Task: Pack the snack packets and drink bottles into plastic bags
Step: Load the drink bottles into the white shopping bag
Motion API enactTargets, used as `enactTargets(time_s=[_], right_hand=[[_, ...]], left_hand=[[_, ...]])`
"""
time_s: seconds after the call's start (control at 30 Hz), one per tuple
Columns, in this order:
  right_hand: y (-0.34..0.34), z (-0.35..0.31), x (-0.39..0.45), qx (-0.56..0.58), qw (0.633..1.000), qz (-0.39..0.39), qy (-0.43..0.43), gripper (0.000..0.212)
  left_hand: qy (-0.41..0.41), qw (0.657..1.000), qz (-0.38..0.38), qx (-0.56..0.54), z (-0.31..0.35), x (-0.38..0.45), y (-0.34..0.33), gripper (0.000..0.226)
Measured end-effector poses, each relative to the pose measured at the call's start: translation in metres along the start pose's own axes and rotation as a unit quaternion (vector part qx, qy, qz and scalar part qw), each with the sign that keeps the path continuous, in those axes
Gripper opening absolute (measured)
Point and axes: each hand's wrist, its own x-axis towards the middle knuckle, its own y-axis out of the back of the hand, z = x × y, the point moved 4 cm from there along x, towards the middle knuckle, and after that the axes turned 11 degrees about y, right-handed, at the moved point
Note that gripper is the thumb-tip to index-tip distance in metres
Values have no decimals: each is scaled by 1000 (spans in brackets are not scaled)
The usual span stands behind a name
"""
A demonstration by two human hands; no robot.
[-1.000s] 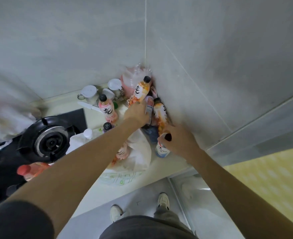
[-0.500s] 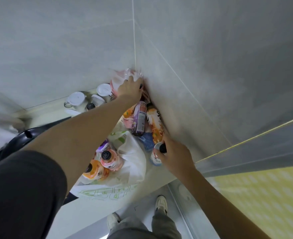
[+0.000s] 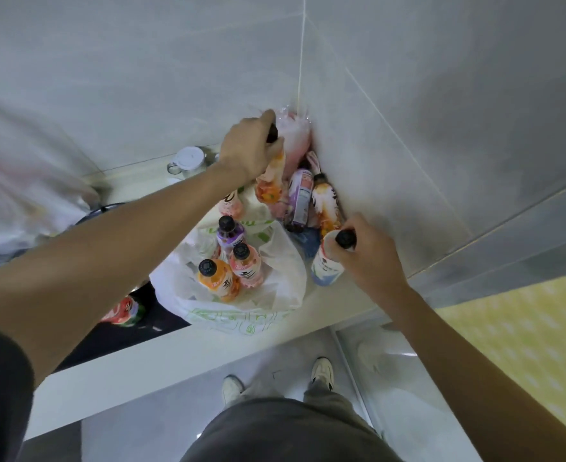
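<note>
A white plastic bag (image 3: 285, 278) with green print stands open on the counter. Three bottles sit upright inside it: an orange bottle (image 3: 216, 281), a pink bottle (image 3: 246, 265) and a purple bottle (image 3: 230, 233). My left hand (image 3: 250, 146) grips the black-capped neck of an orange-and-pink bottle (image 3: 270, 185) at the wall corner. My right hand (image 3: 369, 253) grips the neck of a white-and-blue bottle (image 3: 324, 268) just right of the bag. More bottles, one purple-labelled (image 3: 299, 198) and one orange (image 3: 324, 205), lean in the corner beside a pink clear bag (image 3: 295, 138).
Tiled walls close in behind and on the right. A white-lidded jar (image 3: 188, 160) stands at the back of the counter. A red bottle (image 3: 123, 311) lies on the dark stove top at left. The counter's white front edge (image 3: 161, 358) runs below, with my shoes on the floor.
My left hand has closed on the orange-and-pink bottle's neck near the pink bag. The view has shifted, showing the bag's bottles more plainly. My right hand keeps its hold on the white-and-blue bottle.
</note>
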Motion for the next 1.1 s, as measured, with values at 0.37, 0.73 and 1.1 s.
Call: enactTargets(time_s=[0.37,0.73,1.1], right_hand=[[3,-69,0,78,996,6,36,32],[-65,-71,-15,42,992,-93,74,30],[-90,-65,-3,-22,990,-84,110,26]], left_hand=[[51,997,-55,-6,-23,-52,6,22],[30,990,-136,28,-33,-80,-39,23],[26,981,-179,65,-44,-93,-58,22]])
